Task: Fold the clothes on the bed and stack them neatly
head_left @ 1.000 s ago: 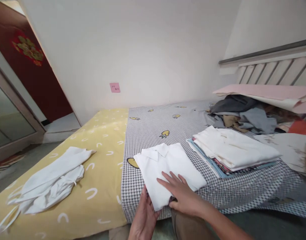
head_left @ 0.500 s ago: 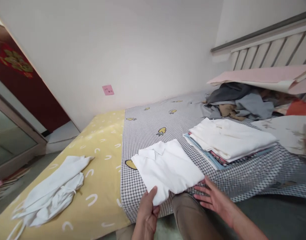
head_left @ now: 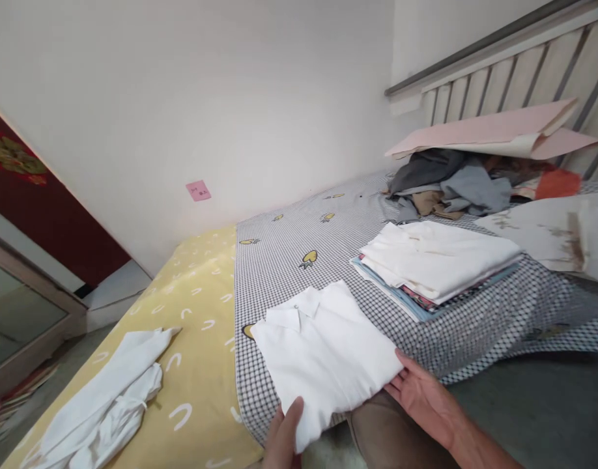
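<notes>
A folded white collared shirt [head_left: 328,352] lies at the front edge of the checked bed cover [head_left: 284,260], its collar pointing away from me. My left hand [head_left: 282,433] grips the shirt's near left corner, thumb on top and fingers underneath. At the near right corner, my right hand [head_left: 421,394] has its thumb on the cloth and its fingers beneath the edge. The shirt's near edge hangs a little over the bed edge, above my knee.
To the right sits a stack of folded clothes [head_left: 440,260], white on top. Behind it are crumpled dark clothes [head_left: 436,182] under a pink sheet [head_left: 484,130]. Another white garment [head_left: 108,397] lies loosely on the yellow cover [head_left: 201,352] at left. A pink note [head_left: 198,190] is on the wall.
My right hand has closed on the shirt's near right corner, where it was spread beside it before. The shirt's near edge has come slightly towards me. The view has shifted a little right.
</notes>
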The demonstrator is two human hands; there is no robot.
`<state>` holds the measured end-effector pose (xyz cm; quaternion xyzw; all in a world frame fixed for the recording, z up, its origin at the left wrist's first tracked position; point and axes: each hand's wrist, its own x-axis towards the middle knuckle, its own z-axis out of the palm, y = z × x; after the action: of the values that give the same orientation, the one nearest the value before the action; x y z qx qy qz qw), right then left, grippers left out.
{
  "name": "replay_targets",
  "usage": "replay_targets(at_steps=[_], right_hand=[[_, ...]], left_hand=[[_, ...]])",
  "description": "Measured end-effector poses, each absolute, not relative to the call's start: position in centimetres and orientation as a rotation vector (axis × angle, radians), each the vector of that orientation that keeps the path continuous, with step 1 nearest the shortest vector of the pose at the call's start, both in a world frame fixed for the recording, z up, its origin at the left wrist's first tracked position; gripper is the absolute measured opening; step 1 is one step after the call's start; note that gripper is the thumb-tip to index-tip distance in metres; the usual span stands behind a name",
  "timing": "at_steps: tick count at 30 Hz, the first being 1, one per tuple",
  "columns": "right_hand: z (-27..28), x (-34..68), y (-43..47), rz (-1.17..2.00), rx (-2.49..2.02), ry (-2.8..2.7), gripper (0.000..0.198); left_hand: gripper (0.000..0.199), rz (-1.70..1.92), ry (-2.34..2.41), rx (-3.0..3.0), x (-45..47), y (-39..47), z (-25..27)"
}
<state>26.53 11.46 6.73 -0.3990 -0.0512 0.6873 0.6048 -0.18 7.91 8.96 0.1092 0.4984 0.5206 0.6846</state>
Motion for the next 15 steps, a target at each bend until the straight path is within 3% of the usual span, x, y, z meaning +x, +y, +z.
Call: replay_targets(at_steps=[5,10,15], right_hand=[[6.4,23.2,10.5,1.64,-0.747,-0.239,0.042],[5.7,21.1,10.4,1.523,-0.886,-0.52,0.068],[5.8,21.3,12.2,1.403,-1.039,-0.55,0.066]], left_hand=[[0.077,1.086,0.995,0.151,-0.5,8.7,9.5],[0.074,1.137,1.072,0.185,-1.5,9.8,9.5],[0.075,1.172,1.297,0.309,-1.2,11.2,11.3]])
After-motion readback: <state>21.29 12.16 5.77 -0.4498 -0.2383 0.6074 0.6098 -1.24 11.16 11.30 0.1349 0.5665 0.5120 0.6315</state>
